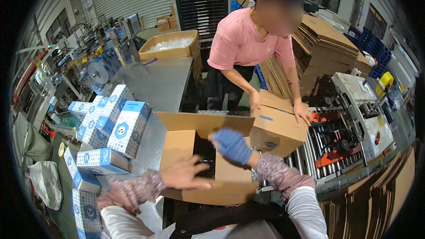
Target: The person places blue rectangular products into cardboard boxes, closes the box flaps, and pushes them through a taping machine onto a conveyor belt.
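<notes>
An open cardboard box (234, 193) stands in front of me with its flaps spread and a dark inside. My left hand (185, 172), bare, is over its left side with fingers stretched apart and nothing in them. Above the box's right flap is my right hand (233, 146) in a blue knitted glove. Motion smears its fingers, and a small orange spot shows at their tips; whether they hold anything is unclear. Left of the box, several blue-and-white patterned cartons (128, 129) lie piled on a metal table (155, 79).
Across from me a co-worker in a pink shirt (241, 33) rests both hands on a closed cardboard box (279, 128). A roller conveyor (316, 163) with red parts runs to the right. Flat cardboard stacks (327, 53) stand behind, others (376, 194) at lower right.
</notes>
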`<move>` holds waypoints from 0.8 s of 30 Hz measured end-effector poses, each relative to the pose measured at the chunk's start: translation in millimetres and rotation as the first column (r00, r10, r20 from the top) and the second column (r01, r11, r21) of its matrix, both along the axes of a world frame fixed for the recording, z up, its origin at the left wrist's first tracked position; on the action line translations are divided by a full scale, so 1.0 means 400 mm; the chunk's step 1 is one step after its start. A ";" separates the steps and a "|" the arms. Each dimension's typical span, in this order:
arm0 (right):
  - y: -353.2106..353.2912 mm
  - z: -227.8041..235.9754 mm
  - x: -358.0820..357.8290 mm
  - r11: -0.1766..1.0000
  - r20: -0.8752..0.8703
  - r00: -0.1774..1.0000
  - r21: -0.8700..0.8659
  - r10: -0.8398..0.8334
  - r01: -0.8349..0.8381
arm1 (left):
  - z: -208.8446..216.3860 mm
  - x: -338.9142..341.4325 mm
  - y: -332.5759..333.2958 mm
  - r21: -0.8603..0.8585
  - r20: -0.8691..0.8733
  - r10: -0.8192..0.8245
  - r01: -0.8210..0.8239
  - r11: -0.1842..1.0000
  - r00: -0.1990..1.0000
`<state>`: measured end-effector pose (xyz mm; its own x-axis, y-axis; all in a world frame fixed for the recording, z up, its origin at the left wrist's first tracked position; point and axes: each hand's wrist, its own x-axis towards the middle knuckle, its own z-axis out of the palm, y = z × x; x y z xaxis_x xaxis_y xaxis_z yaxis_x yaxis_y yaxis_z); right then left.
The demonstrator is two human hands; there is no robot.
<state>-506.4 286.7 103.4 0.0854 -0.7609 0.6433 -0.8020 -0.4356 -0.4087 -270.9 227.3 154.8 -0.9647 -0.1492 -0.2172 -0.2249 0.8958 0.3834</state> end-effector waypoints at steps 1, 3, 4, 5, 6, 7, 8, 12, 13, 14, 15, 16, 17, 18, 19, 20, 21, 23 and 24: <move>-0.035 0.108 -0.006 0.984 -0.101 0.993 -0.171 -0.064 0.046 | -0.037 -0.014 -0.031 -0.070 -0.036 0.023 -0.026 0.997 0.999; -0.092 0.168 -0.069 0.937 -0.260 0.927 -0.291 -0.272 0.194 | -0.251 -0.022 -0.080 -0.171 -0.174 0.043 -0.074 0.982 0.984; -0.107 0.131 -0.110 0.917 -0.327 0.865 -0.260 -0.380 0.304 | -0.334 -0.029 -0.096 -0.156 -0.305 0.007 -0.058 0.986 0.952; -0.087 0.154 -0.086 0.724 -0.518 0.846 0.535 -0.126 0.436 | -0.300 -0.023 -0.084 -0.141 -0.463 0.011 -0.086 0.986 0.886; -0.014 0.176 -0.041 0.858 -0.389 0.912 0.418 -0.129 0.300 | -0.226 -0.022 -0.074 -0.138 -0.616 -0.005 -0.102 0.985 0.788; 0.031 0.082 -0.042 0.943 -0.426 0.892 0.209 -0.152 0.260 | -0.205 -0.008 -0.067 -0.267 -0.707 -0.133 -0.087 0.960 0.695; 0.076 0.080 0.002 0.897 -0.353 0.934 0.396 -0.046 0.194 | -0.175 0.006 -0.058 -0.376 -0.765 -0.257 -0.084 0.923 0.590; 0.202 -0.143 -0.016 0.930 -0.270 0.919 0.150 -0.289 0.336 | -0.025 -0.014 -0.072 -0.060 -0.909 0.139 -0.453 0.889 0.393; 0.238 -0.149 -0.084 0.920 -0.294 0.908 0.164 -0.300 0.357 | -0.063 -0.036 -0.101 0.201 -0.887 0.357 -0.454 0.868 0.291; 0.293 -0.150 -0.153 0.903 -0.307 0.896 0.187 -0.320 0.387 | -0.131 -0.060 -0.141 0.445 -0.796 0.564 -0.422 0.790 0.218; 0.342 -0.159 -0.223 0.868 -0.349 0.869 0.228 -0.349 0.441 | -0.231 -0.082 -0.170 0.452 -0.765 0.617 -0.529 0.719 0.186; 0.384 -0.164 -0.287 0.869 -0.361 0.863 0.215 -0.352 0.445 | -0.364 -0.078 -0.198 0.440 -0.738 0.660 -0.644 0.626 0.138; 0.410 -0.155 -0.320 0.820 -0.187 0.880 0.319 -0.436 0.474 | -0.545 -0.043 -0.223 0.213 -0.693 0.680 -0.834 0.509 0.238; 0.426 -0.201 -0.359 0.800 -0.144 0.834 0.238 -0.533 0.551 | -0.758 0.049 -0.232 -0.136 -0.691 0.624 -0.913 0.385 0.366; 0.320 -0.208 -0.314 0.795 0.105 0.810 0.301 -0.577 0.527 | -0.942 0.301 -0.261 -0.149 -0.316 0.943 -0.987 0.060 0.106; 0.453 -0.290 -0.422 0.666 0.172 0.665 0.413 -0.726 0.621 | -0.945 0.166 -0.212 0.419 0.078 0.961 -0.883 0.211 0.267; 0.584 -0.373 -0.500 0.532 0.228 0.491 0.517 -0.841 0.671 | -0.932 0.068 -0.144 0.710 0.500 0.760 -0.699 -0.085 0.416; 0.653 -0.368 -0.495 0.650 0.615 0.210 0.706 -0.760 0.283 | -0.705 0.013 -0.114 0.937 0.319 0.730 -0.317 -0.147 0.604; 0.679 -0.340 -0.499 0.721 0.723 -0.007 0.690 -0.691 0.062 | -0.526 -0.026 -0.119 0.971 0.219 0.661 -0.227 -0.076 0.717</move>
